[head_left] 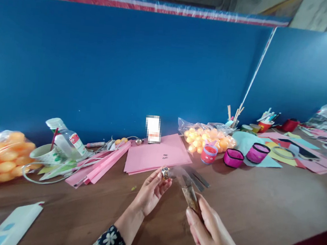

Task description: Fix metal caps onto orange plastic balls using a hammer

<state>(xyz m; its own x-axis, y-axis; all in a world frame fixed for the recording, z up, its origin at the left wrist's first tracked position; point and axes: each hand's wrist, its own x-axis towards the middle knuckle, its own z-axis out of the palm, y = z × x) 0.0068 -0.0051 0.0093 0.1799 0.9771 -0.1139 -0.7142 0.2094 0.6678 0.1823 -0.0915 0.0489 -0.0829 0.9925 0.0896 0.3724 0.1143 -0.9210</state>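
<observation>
A small shiny gold and silver metal ball (165,172), perhaps a bell, is pinched between the fingertips of my left hand (152,191) just above the table. My right hand (204,222) is wrapped round the wooden handle of a hammer (189,194). Motion smears the hammer's head, which is close beside the ball; whether they touch I cannot tell. Behind my hands lies a stack of pink paper (148,157). Dark flat metal strips (200,180) rest on the table behind the hammer. Another shiny ball (139,141) sits near the paper's far left corner.
Bags of orange balls stand at the left (1,157) and back right (208,136). A tilted plastic bottle (71,142), white cables and pink strips (109,161) are at left. Magenta cuffs (233,158) and a red cup (209,154) are at right. A blue partition (128,65) closes the back.
</observation>
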